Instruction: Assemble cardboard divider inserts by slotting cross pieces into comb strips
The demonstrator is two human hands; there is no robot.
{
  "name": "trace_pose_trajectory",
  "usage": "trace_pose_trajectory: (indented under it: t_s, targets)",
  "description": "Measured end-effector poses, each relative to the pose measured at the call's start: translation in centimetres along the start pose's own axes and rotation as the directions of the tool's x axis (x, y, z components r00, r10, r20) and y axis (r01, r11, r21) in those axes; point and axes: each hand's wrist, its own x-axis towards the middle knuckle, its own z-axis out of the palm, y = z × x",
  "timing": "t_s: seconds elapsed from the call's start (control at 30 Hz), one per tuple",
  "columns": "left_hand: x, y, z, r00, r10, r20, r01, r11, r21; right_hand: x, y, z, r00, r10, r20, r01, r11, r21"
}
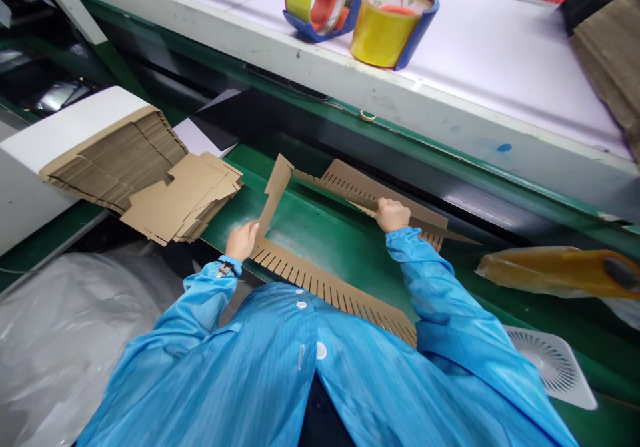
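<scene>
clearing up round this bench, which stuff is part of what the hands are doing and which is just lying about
In use:
left hand
right hand
slotted cardboard

Lying about:
cardboard stacks
tape rolls
plastic sheet
white fan

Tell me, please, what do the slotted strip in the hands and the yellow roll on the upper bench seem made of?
The slotted strip looks like matte brown corrugated cardboard, apparently uncoated, with plain cut slots. The yellow roll seems to be glossy, translucent plastic packing tape: it shines, and light appears to pass through its layers.
</scene>
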Motion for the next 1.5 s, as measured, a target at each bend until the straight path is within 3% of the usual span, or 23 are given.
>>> trace_pose_trajectory:
  t_s: [0.33,0.63,0.87,1.13,1.5]
  targets:
    - [1.6,1.1,-2.2,0.997,-0.002,0.080,-0.007,0.993,0.114,-0.1,-0.3,0.8,0.997,0.071,0.038,-0.072,0.997,0.021]
    - [2.9,0.7,-3.8,0.987,0.031,0.157,-0.062,0.979,0.193,-0.7,-0.5,2.1,0.991,0.088,0.104,-0.091,0.996,0.023]
    - [2.2,0.2,-4.0,0.982,0.027,0.186,-0.071,0.969,0.236,-1.7,-1.6,2.7,0.977,0.105,0.187,-0.115,0.992,0.045]
    - [0.8,-0.9,-5.9,0.986,0.030,0.164,-0.073,0.961,0.267,-2.7,-2.2,1.9,0.982,0.115,0.150,-0.125,0.990,0.063]
    - [1.0,-2.1,-5.5,0.977,0.049,0.206,-0.117,0.934,0.336,-3.6,-3.4,2.3,0.976,0.095,0.198,-0.107,0.993,0.051]
